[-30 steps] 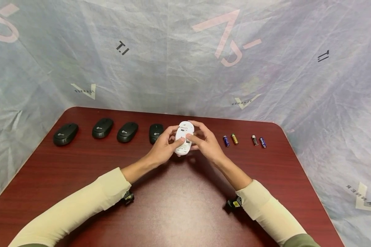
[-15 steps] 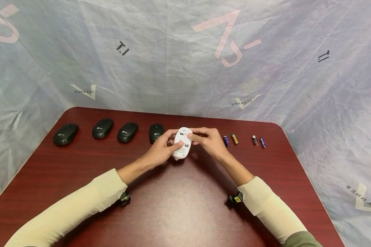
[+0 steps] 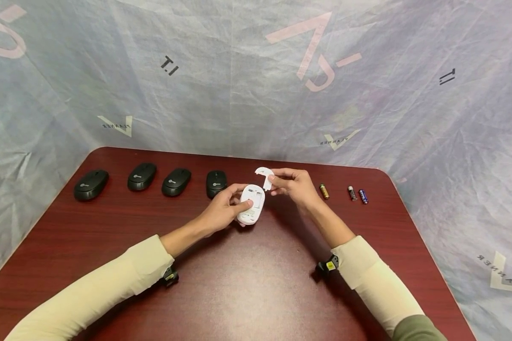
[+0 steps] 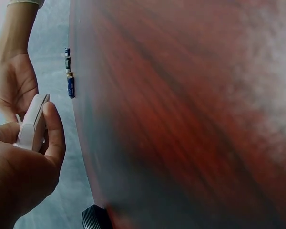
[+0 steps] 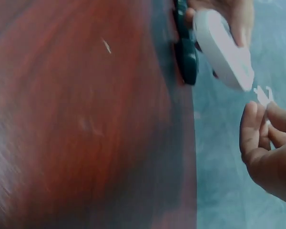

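Note:
My left hand [image 3: 223, 208] grips a white computer mouse [image 3: 251, 215] with its underside turned up, the thumb lying across it. An open battery compartment shows on that underside. Just beyond the mouse's far end, my right hand [image 3: 296, 186] pinches a white battery cover [image 3: 265, 172] between thumb and fingers. The cover is curved at one end with a narrow tab pointing down, and it is apart from the mouse. In the right wrist view the cover [image 5: 264, 97] is seen edge-on near the end of the white mouse [image 5: 224, 52].
Several black mice stand in a row at the table's back left, the closest black mouse [image 3: 215, 183] beside my left hand. A gold battery [image 3: 324, 191], a black-and-silver battery [image 3: 352, 193] and a blue battery [image 3: 363, 196] lie at the right. Fabric [image 3: 239, 118] hangs behind the table [image 3: 247, 284].
The battery cover has come off the mouse, and my right hand has drawn it away up and to the right. The mouse has lowered slightly. My right hand now hides one blue battery.

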### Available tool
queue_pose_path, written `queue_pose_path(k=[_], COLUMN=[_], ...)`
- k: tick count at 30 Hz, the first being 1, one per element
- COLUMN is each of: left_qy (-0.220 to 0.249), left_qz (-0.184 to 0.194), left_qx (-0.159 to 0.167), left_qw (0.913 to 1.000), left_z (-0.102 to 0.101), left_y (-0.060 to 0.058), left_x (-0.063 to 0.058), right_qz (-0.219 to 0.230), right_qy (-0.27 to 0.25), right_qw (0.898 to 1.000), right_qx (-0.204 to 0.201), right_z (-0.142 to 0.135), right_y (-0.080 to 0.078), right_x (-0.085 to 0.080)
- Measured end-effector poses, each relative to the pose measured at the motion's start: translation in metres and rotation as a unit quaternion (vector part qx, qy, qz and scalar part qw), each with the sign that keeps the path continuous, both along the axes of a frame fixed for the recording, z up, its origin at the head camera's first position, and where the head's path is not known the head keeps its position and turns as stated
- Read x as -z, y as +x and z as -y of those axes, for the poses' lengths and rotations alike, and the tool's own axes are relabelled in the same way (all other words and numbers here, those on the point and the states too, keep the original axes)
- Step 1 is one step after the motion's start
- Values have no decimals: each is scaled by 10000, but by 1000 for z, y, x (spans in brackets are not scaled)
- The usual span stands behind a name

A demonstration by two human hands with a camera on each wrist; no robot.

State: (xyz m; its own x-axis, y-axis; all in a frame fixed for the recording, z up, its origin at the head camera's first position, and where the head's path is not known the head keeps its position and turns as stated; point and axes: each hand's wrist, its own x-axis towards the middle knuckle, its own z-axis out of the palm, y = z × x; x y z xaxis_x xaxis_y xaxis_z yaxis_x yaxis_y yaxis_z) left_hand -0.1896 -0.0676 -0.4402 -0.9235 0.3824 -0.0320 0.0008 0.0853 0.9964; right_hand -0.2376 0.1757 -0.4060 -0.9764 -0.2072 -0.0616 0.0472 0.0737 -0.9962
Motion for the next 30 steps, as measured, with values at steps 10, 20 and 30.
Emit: queue_pose_path(k=[10,20,30], left_qy=[147,345,609], left_qz=[331,492,633], left_qx=[-67,79,128], left_qw=[9993,9982,9961], left_z=[3,-1,-4], left_y=[1,2,3], left_x=[0,-1,2], right_qz=[-13,-237,-550], right_qy=[2059,3303,3944], right_qw=[9786,9434,9171], right_qx=[-31,-164,-196], right_z=[-26,-31,-30], right_y=[-19,-20,-16], right_x=[12,22,24])
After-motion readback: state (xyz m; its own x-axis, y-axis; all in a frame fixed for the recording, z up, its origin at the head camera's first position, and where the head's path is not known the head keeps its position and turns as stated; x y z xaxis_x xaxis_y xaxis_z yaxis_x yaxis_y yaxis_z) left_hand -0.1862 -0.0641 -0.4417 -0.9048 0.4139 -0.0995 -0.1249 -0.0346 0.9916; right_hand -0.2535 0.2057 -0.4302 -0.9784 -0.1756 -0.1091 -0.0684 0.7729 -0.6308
